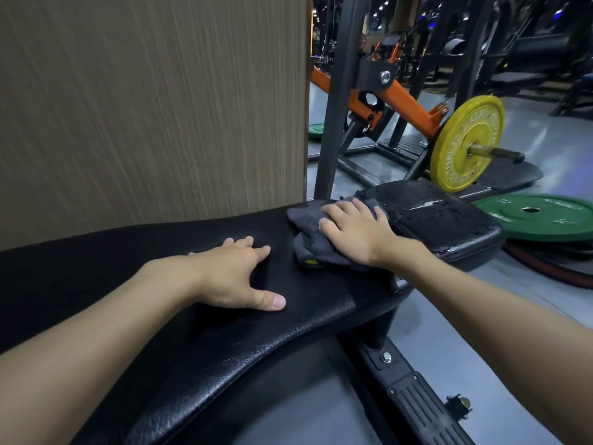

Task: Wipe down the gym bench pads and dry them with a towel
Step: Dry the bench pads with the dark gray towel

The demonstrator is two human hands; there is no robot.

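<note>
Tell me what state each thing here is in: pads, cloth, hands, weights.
Long bench pad: black, creased along its edge.
Small seat pad: surface worn and cracked.
Grey towel: bunched, pressed on the long bench pad's end.
Left hand: flat on the long bench pad, fingers spread.
Right hand: flat, pressing the grey towel.
Yellow plate: upright, mounted on a bar.
Green plate: lying flat beside the bench.
</note>
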